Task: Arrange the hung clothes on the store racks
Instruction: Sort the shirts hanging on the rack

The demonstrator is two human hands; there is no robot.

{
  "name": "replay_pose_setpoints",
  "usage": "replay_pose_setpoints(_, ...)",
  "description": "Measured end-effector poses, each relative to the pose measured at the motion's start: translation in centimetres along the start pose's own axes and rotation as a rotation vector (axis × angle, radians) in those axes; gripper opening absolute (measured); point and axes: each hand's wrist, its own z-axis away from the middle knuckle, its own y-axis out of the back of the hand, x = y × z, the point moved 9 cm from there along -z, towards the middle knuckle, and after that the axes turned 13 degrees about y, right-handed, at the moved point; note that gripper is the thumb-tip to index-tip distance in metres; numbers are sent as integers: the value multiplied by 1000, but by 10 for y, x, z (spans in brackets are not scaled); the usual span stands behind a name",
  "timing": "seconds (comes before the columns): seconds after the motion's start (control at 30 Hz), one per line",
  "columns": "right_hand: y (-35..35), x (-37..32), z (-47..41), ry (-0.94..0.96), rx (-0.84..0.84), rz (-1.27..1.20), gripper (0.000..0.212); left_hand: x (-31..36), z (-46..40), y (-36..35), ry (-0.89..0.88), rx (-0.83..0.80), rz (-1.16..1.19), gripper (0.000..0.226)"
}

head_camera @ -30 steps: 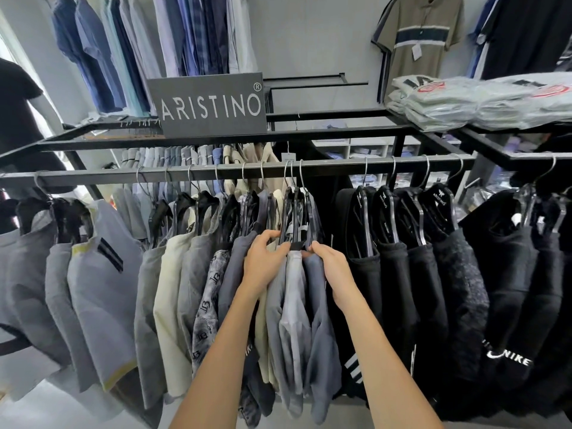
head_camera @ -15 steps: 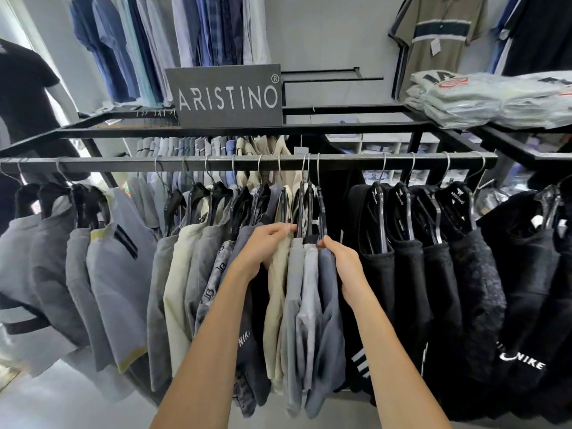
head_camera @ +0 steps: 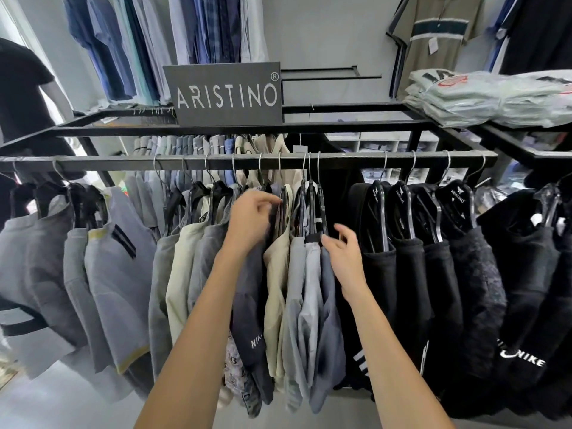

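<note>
Hung along a black square-section metal rail [head_camera: 356,157] on thin wire hooks, a row of clothes. Far left under the rail: soft grey knit tops [head_camera: 102,274] with a yellow-and-black shoulder stripe, on black plastic hangers. Further right under the rail: pale grey and cream shorts [head_camera: 182,274], smooth woven cloth in long folds. Below the rail's middle: left hand [head_camera: 250,218], blurred, fingers curled in at the hanger tops of a dark navy pair [head_camera: 249,320] printed with white letters; whether anything is actually gripped, cannot tell. Just right of it: a beige pair [head_camera: 275,289], then three close-packed grey pairs [head_camera: 312,305] hanging from dark hangers [head_camera: 311,209] bunched together on the rail. Right hand [head_camera: 343,258] beside those, fingers spread and loosely bent, thumb tip at the last grey waistband, holding nothing. Right of that under the rail: thick black fleecy sweatpants [head_camera: 461,289], evenly spaced on clear-edged black hangers, one with a white logo near the hem.

Above the rail: a flat grey sign [head_camera: 224,94] with white capitals, standing on the frame's upper bar. Above the rail's right end: a shelf [head_camera: 526,147] carrying a stack of folded shirts [head_camera: 483,97] in glossy clear bags. On the wall behind the rail, blue shirts [head_camera: 167,35] and a striped olive polo [head_camera: 439,35].
</note>
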Motion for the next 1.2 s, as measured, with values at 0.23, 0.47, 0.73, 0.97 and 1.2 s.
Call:
replay_pose_setpoints(0.23,-41,-62,1,410,-32,558,31,-56,-13,16,-2,147,-238,33)
replay_pose_setpoints(0.47,-54,-52,13,424,-46,715,56,-60,14,6,-178,127,14,47)
replay_pose_setpoints(0.73,-55,-46,14,439,-53,821,36,-86,24,0,15,110,49,60)
replay_pose_setpoints(0.97,-61,-47,17,440,-17,857,31,-90,24,0,17,123,94,43)
replay_pose_setpoints(1.2,-68,-49,23,406,73,876,39,-94,22,0,-11,138,125,27)
